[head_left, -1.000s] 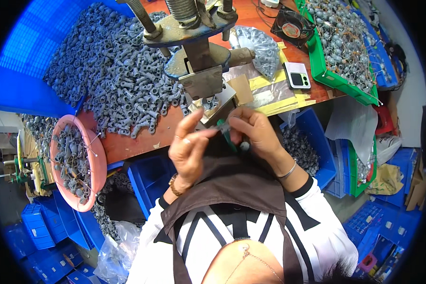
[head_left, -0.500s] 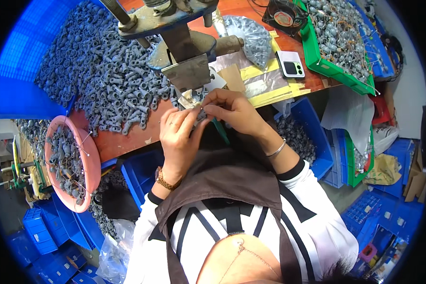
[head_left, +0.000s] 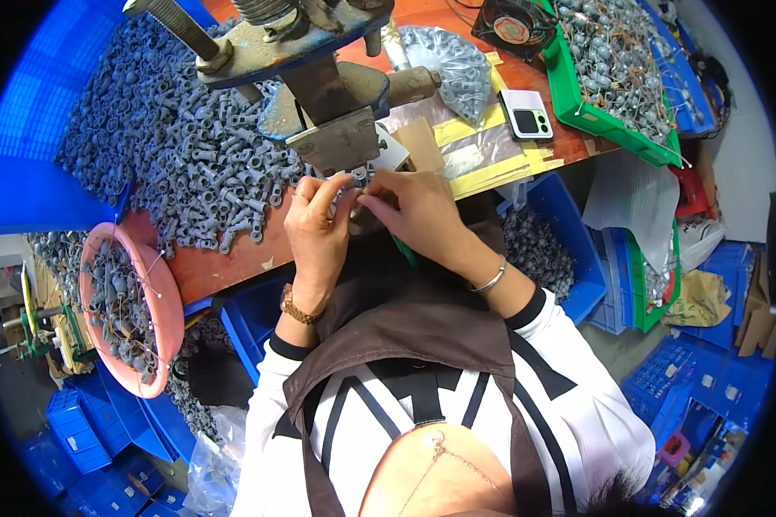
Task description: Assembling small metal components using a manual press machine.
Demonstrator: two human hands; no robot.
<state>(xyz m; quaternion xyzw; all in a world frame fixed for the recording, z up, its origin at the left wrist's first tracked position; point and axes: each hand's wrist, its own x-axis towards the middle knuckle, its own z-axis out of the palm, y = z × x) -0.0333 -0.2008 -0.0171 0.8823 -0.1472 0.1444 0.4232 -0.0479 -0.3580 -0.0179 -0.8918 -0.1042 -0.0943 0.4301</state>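
Under the metal block of a bench press [head_left: 336, 142], my two hands meet at the table's front edge. A small grey plastic fitting [head_left: 359, 175] shows between their fingertips, partly hidden by the fingers. My left hand [head_left: 315, 228] is closed, with thumb and forefinger pinching the fitting from the left. From the right, my right hand [head_left: 422, 215] is also closed, its thumb and forefinger pressed together at the same fitting. Something green [head_left: 405, 252] shows just below the right hand.
A big heap of grey fittings [head_left: 207, 164] covers the table's left side. A pink basin [head_left: 168, 319] of wired parts stands at the left. To the right are a phone [head_left: 526, 115], a bag of parts [head_left: 457, 73], a green tray [head_left: 569, 95], a fan [head_left: 515, 30] and a blue bin [head_left: 591, 267].
Both hands have shifted slightly, the left one turning more upright. The grey fitting now shows more clearly at the fingertips, closer under the press block. The whole view has tilted a little.
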